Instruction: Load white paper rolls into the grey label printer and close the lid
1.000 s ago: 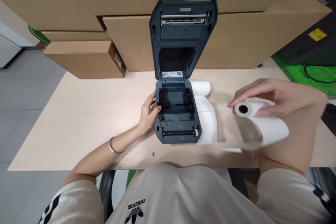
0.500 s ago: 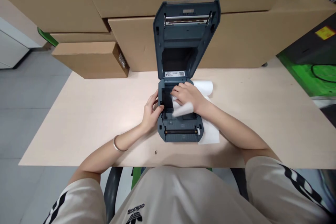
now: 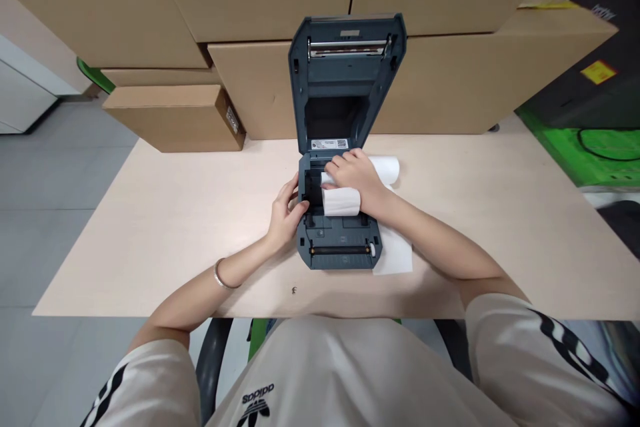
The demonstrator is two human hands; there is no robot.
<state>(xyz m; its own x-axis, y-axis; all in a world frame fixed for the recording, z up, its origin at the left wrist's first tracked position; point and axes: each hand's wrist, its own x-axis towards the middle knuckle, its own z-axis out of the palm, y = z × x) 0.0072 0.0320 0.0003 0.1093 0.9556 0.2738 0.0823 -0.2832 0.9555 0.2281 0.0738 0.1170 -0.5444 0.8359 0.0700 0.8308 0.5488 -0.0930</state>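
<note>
A dark grey printer (image 3: 340, 233) stands on the table with its lid (image 3: 345, 87) raised upright. My left hand (image 3: 286, 215) is against the printer's left side, thumb on the rim and fingers along the outer wall. Over the printer's open bay, my right hand (image 3: 354, 177) has its fingers curled on white paper (image 3: 342, 201), whose loose end curls below the hand. To the right of the printer lies a white paper roll (image 3: 387, 169). A flat white sheet (image 3: 395, 253) sticks out beside the printer's lower right.
Large cardboard boxes (image 3: 425, 87) line the back of the pale table (image 3: 150, 247). A smaller box (image 3: 173, 118) sits at the back left. A tiny dark object (image 3: 294, 290) lies near the front edge. Black and green items stand at the far right.
The loose paper below my right hand has opened into a wider white strip across the bay. My right hand stays over the bay. My left hand has hardly moved on the printer.
</note>
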